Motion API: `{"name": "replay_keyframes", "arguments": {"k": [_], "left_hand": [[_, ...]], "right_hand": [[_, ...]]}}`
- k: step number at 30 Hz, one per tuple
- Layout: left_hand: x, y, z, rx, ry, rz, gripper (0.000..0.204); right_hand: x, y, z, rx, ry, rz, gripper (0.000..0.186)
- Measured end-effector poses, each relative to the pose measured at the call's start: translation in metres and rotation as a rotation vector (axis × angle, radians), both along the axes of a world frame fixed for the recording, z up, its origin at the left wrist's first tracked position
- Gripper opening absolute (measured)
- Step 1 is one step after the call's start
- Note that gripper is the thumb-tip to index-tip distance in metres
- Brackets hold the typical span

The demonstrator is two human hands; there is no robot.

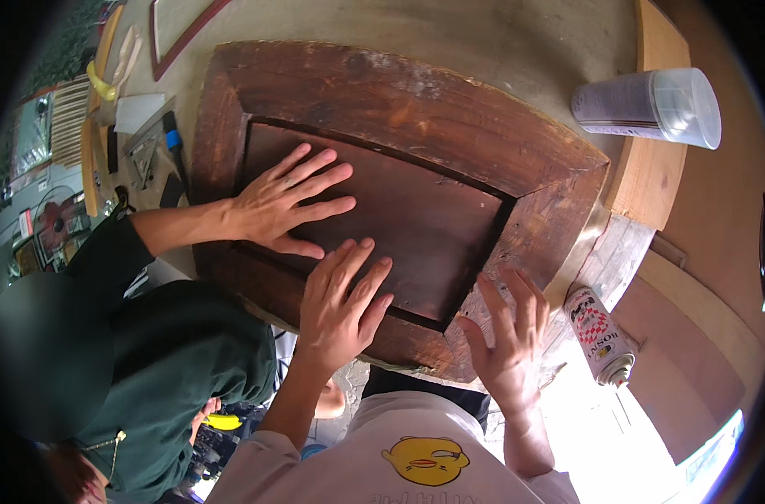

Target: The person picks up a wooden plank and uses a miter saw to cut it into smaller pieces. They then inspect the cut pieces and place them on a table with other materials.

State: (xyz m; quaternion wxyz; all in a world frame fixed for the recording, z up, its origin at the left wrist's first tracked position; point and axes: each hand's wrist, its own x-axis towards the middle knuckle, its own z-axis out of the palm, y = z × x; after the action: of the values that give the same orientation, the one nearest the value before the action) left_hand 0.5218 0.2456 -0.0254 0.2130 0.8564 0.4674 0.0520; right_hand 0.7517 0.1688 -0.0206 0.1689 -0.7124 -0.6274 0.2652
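A dark brown wooden framed panel (pixel 382 206), worn along its edges, lies flat on the bench in front of me. My left hand (pixel 342 302) is over the near part of its recessed middle, fingers spread, holding nothing. Over the near right corner of the frame is my right hand (pixel 510 340), fingers apart and also empty; whether either hand touches the wood I cannot tell. A co-worker's hand (pixel 294 202), reaching in from the left, lies flat with spread fingers on the left part of the recessed middle.
A spray can (pixel 599 336) lies tilted right of the panel. Beyond it, a clear plastic cup (pixel 686 107) covers one end of another can on a board (pixel 651 181). A blue-banded brush (pixel 174 139) and a metal square (pixel 147 155) lie left. The co-worker (pixel 172 370) stands close on my left.
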Motion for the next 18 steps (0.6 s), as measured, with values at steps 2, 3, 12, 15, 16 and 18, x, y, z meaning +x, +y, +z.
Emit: {"name": "replay_keyframes", "arguments": {"k": [2,3,12,15,16,18], "left_hand": [[0.009,0.009,0.003,-0.064,0.067,-0.013,0.061],[0.009,0.011,0.000,-0.099,0.123,-0.038,0.074],[0.026,0.018,0.005,-0.246,0.242,0.006,0.085],[0.028,0.018,0.006,-0.231,0.246,-0.001,0.087],[0.028,0.018,0.006,-0.222,0.251,-0.006,0.088],[0.029,0.017,0.005,-0.216,0.261,-0.006,0.089]], "right_hand": [[-0.009,0.007,-0.006,0.030,-0.057,0.001,0.061],[-0.011,0.007,-0.008,0.006,-0.056,0.005,0.067],[-0.018,0.017,-0.020,-0.067,-0.143,0.007,0.068],[-0.019,0.017,-0.022,-0.057,-0.160,0.003,0.066],[-0.019,0.017,-0.023,-0.054,-0.163,-0.001,0.066],[-0.020,0.016,-0.025,-0.052,-0.169,-0.005,0.065]]}}
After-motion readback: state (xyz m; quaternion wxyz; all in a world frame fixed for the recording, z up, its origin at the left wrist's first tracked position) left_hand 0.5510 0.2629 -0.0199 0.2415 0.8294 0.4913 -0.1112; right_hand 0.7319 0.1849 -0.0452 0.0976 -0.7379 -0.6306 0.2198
